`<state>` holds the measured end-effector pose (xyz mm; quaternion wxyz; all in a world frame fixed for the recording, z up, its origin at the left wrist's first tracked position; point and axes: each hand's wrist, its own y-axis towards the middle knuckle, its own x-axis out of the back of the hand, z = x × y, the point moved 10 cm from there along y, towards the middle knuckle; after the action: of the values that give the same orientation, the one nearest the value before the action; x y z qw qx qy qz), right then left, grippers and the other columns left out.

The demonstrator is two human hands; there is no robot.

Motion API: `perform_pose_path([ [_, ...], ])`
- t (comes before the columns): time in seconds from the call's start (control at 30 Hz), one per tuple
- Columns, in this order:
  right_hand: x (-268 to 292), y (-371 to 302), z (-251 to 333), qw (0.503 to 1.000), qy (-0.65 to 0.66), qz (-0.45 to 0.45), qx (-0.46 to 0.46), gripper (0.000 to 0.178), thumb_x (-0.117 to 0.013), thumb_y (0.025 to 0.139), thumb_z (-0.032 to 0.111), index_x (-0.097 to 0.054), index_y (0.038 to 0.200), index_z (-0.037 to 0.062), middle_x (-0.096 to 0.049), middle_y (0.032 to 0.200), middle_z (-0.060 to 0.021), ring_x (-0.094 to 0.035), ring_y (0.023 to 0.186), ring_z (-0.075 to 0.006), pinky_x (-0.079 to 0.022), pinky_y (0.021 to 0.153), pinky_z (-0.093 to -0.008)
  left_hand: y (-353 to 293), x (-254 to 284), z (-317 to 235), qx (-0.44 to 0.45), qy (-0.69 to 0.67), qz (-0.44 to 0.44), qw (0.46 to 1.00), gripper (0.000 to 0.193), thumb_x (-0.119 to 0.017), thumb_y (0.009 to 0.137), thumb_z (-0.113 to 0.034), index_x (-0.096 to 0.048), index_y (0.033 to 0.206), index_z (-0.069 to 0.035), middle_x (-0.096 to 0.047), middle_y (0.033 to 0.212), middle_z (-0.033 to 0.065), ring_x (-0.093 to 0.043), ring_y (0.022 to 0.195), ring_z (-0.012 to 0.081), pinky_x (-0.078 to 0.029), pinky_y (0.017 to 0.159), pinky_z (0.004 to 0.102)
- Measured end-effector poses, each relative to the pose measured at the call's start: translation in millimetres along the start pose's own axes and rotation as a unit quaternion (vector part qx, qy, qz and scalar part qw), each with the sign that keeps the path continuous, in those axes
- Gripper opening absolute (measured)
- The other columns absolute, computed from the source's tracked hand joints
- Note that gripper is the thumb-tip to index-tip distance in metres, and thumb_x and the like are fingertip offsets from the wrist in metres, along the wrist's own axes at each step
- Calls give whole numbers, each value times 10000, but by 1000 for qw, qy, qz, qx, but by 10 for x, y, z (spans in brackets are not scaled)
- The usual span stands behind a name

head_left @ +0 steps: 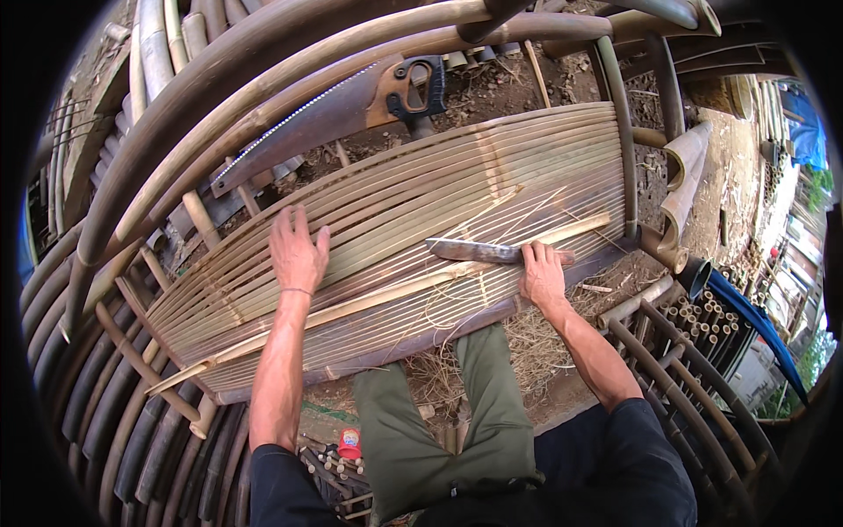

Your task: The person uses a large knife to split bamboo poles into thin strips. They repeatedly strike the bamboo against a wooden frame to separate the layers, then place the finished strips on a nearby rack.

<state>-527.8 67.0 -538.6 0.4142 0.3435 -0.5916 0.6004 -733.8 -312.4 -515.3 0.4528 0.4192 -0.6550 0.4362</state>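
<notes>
In front of me is a slatted bamboo seat [421, 184] made of many thin strips in a pole frame. My left hand [299, 251] rests on the slats at the left, palm down with its fingers spread and nothing in it. Closed around the handle of a large knife [470, 251], my right hand [543, 274] is near the front right edge. The blade points left, just over the slats. A long pale bamboo strip [378, 294] runs diagonally across the seat, passing beneath the knife. Thin bamboo shavings [439, 303] lie loose around it.
A handsaw [325, 119] leans along the curved bamboo poles [255, 61] at the far side. Stacked dark poles [140, 439] fill the left. More bamboo frames [694, 386] and cut pole ends [702, 316] stand at the right. A red container [349, 443] sits near my legs.
</notes>
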Motion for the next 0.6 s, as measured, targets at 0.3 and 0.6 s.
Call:
perform_pose_path([
  [0.3,11,-1226,-125,968,194,65,-141,410,-680,709,167,-465,1030,29,-514,935,-194,-561,787,-409,-474,684,-476,-2069,-361,1114,18,160,278,947,420,-739,741,-278,-563,1069,-84,-527,1048,100,-540,1002,300,-486,836,434],
  [0.6,-401,-5092,419,624,452,124,-625,111,-612,785,27,-514,736,11,-500,529,-89,-509,406,-232,-429,364,-351,-2261,-243,1275,-83,-25,289,953,258,-554,866,-251,-540,1044,-64,-570,1033,143,-637,915,333,-529,787,470],
])
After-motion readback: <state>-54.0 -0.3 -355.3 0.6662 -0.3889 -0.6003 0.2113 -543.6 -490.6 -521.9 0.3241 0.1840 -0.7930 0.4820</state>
